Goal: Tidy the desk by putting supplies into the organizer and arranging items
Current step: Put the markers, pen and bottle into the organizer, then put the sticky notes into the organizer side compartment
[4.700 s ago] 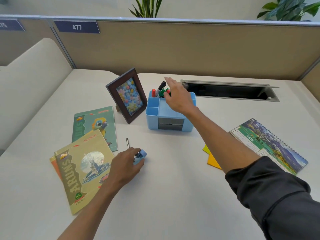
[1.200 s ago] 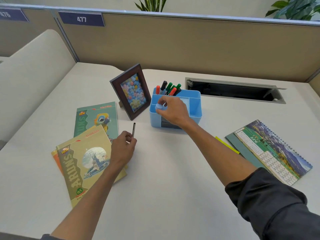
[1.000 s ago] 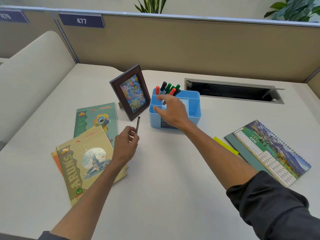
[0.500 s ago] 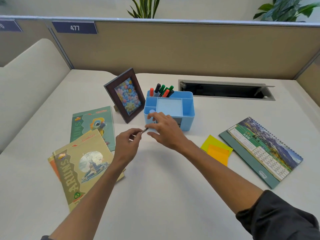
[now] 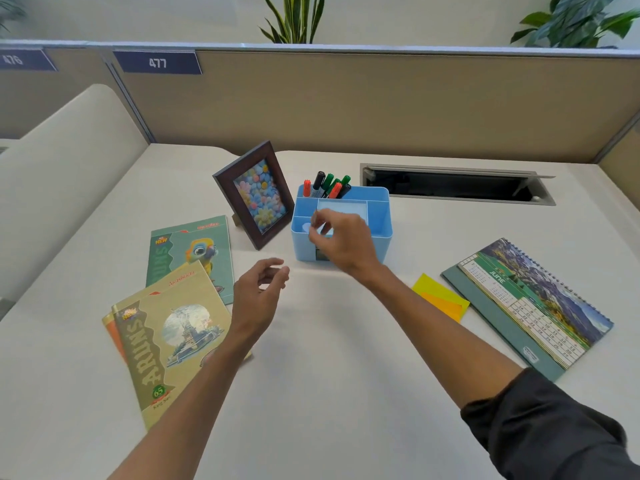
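1. Half a second ago our left hand (image 5: pixel 258 299) pinched a thin dark pen, with the right hand touching its tip; now the left hand hovers above the desk (image 5: pixel 329 393) with nothing in it, fingers loosely curled and parted.
2. Our right hand (image 5: pixel 341 242) has moved up over the front of the blue organizer (image 5: pixel 379 220), thumb and fingertips drawn narrowly together above its front left compartment. We cannot tell whether they pinch the pen; it is not visible.
3. A small pale blue object (image 5: pixel 306 227) lies in that front left compartment.
4. The markers (image 5: pixel 327 185) stand in the organizer's back left compartment.
5. The organizer sits near the desk's far edge, with the picture frame (image 5: pixel 254 194) just to its left.
6. The notebooks (image 5: pixel 176 306) overlap toward the left edge.
7. The yellow sticky notes (image 5: pixel 440 296) and the calendar (image 5: pixel 530 306) lie toward the right edge.
8. A beige partition (image 5: pixel 381 105) labelled 477 backs the desk, with plants (image 5: pixel 294 19) behind it.
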Motion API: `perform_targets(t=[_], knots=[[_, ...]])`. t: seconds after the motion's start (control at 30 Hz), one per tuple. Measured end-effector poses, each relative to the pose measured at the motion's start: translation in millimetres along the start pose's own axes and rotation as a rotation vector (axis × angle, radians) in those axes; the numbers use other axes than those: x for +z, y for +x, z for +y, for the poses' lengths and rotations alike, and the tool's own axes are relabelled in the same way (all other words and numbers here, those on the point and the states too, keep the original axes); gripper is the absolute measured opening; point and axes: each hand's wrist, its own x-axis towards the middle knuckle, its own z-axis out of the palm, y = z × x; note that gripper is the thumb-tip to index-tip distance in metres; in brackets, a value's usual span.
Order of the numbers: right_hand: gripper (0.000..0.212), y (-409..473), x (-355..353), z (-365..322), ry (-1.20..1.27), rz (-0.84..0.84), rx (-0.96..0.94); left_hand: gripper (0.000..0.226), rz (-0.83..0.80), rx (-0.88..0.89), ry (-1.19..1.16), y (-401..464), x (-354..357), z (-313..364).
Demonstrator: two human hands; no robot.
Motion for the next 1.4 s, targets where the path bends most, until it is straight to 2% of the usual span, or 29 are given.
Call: perform_targets(t=[0.17,0.3,0.37,0.5,0.6,0.8,0.93,1.4], knots=[[0.019,34,-6,2,0.016,0.080,0.149,0.020,-0.073,0.035,0.258,-8,-6,-30],[0.023,56,5,11,-0.048,0.033,0.206,0.045,-0.254,0.089,0.520,-13,-9,-45],[0.026,62,13,15,-0.082,0.000,0.221,0.051,-0.296,0.093,0.569,-15,-9,-46],[0.031,69,18,19,-0.078,-0.069,0.220,0.052,-0.305,0.079,0.571,-15,-9,-47],[0.038,66,15,17,-0.089,-0.055,0.194,0.052,-0.302,0.068,0.561,-14,-9,-46],[0.033,36,-9,26,-0.072,-0.031,0.194,0.047,-0.293,0.050,0.521,-14,-7,-40],[0.029,-6,-35,48,-0.071,-0.044,0.255,0.034,-0.284,0.077,0.517,-17,5,-31],[0.021,-129,-118,121,-0.112,-0.013,0.464,0.031,-0.437,0.143,0.497,-49,102,22]])
